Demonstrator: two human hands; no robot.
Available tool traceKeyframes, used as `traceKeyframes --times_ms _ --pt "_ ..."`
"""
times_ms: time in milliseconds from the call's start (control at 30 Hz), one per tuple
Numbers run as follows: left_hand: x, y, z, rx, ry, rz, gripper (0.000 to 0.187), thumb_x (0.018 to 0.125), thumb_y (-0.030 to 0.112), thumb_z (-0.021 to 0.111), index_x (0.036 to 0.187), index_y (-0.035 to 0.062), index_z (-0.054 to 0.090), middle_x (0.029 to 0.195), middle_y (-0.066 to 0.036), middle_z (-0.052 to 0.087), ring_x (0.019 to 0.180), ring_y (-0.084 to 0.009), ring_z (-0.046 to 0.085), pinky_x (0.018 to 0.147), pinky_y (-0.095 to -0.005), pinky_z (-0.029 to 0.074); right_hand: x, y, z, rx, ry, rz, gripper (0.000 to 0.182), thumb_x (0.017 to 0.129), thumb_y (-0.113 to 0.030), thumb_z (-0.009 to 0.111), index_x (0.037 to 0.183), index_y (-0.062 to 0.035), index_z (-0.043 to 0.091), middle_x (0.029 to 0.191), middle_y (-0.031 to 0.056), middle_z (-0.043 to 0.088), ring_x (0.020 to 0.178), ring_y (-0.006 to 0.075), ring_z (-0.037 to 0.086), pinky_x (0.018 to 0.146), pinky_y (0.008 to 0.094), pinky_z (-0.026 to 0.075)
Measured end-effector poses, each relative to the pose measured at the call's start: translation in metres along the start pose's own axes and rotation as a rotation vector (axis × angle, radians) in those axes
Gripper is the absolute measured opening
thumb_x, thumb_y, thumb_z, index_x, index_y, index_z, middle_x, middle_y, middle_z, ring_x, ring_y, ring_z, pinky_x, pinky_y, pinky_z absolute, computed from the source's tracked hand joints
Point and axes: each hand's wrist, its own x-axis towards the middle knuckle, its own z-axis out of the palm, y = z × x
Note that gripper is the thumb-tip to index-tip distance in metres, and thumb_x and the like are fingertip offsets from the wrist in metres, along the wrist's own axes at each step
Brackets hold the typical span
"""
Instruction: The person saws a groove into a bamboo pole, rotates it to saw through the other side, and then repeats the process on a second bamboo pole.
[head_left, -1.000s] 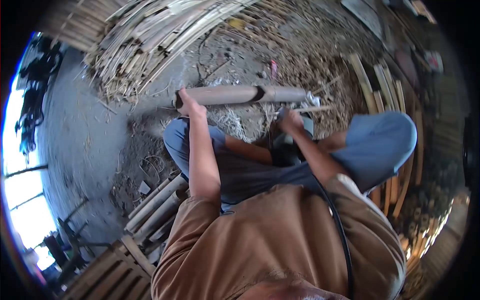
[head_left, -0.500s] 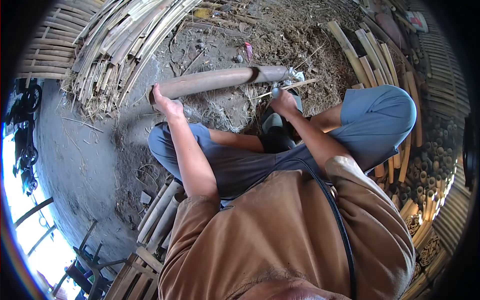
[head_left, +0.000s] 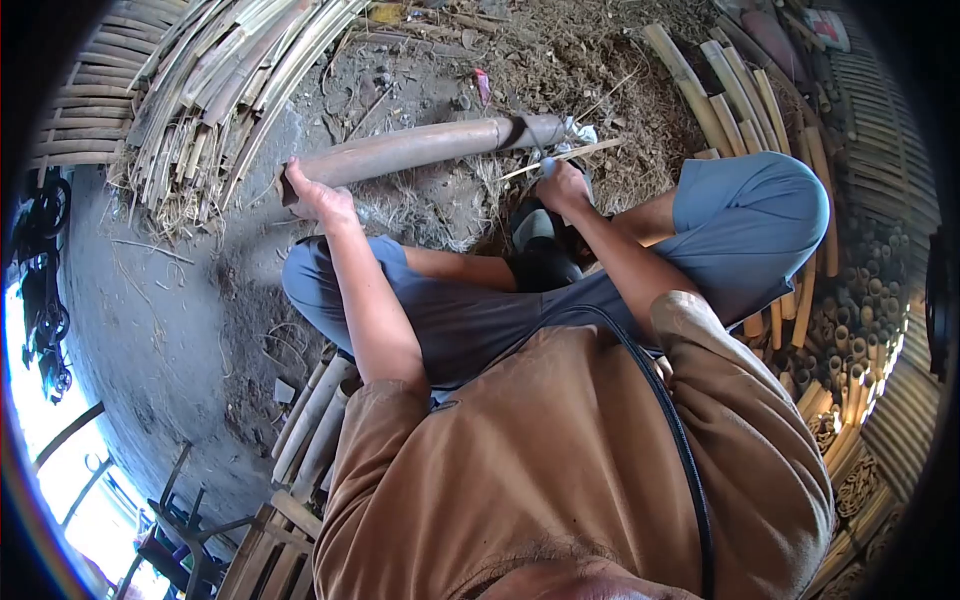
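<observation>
Bamboo pole [head_left: 400,152] laid crosswise ahead, left end grasped by left hand [head_left: 322,200]; right hand [head_left: 565,190], nearer right end, clenched around grey-tipped object [head_left: 548,165].

Head camera: your single view, worn at head height, facing forward and steeply down.
Brown shirt [head_left: 580,440]: yours, nearest the lens, filling the lower middle.
Left hand [head_left: 322,203] and right hand [head_left: 566,190]: both yours, farther off, seen from above, over mid-frame.
Bamboo strips [head_left: 225,90]: beyond your left hand, cut by the upper edge.
Frame: wide-angle, curving your surroundings toward the sides, with dark rounded corners.
</observation>
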Motion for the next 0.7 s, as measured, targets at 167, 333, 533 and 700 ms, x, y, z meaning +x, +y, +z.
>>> traceKeyframes --times_ms 167,333,533,700 --pt "-0.006 -0.002 0.015 0.031 0.009 0.091 0.063 0.071 0.026 0.081 0.122 0.0041 0.051 0.121 -0.013 0.056 0.107 -0.0276 0.058 0.092 -0.0472 0.049 -0.013 -0.005 -0.002 0.092 -0.026 -0.346 0.04 0.08 -0.022 0.063 0.113 0.0001 0.059 0.098 0.0248 0.067 0.096 0.0389 0.065 0.085 0.0444 0.052" --pt "0.002 -0.005 0.006 -0.055 -0.017 0.14 0.057 0.075 0.029 0.073 0.121 0.0028 0.051 0.12 -0.014 0.055 0.108 -0.0286 0.056 0.093 -0.0489 0.046 -0.032 -0.026 0.007 -0.069 0.108 -0.442 0.052 0.081 -0.025 0.063 0.124 0.0028 0.053 0.107 0.0261 0.065 0.101 0.0424 0.063 0.088 0.0474 0.051" --pt "-0.007 0.008 0.014 0.0 -0.219 0.129 0.056 0.077 0.032 0.074 0.121 0.0039 0.054 0.124 -0.014 0.055 0.112 -0.0284 0.055 0.095 -0.0473 0.045 0.008 0.008 -0.009 0.006 -0.029 0.084 0.035 0.079 -0.024 0.062 0.106 -0.0021 0.065 0.104 0.0211 0.068 0.1 0.0368 0.066 0.087 0.0424 0.053" --pt "-0.023 0.011 0.029 0.091 -0.018 0.186 0.062 0.075 0.031 0.081 0.124 0.0052 0.053 0.128 -0.014 0.055 0.116 -0.0269 0.055 0.097 -0.0449 0.046 -0.026 -0.025 -0.003 0.092 0.012 -0.371 0.048 0.08 -0.024 0.063 0.12 0.0026 0.058 0.104 0.0265 0.066 0.099 0.0426 0.064 0.088 0.0455 0.051"
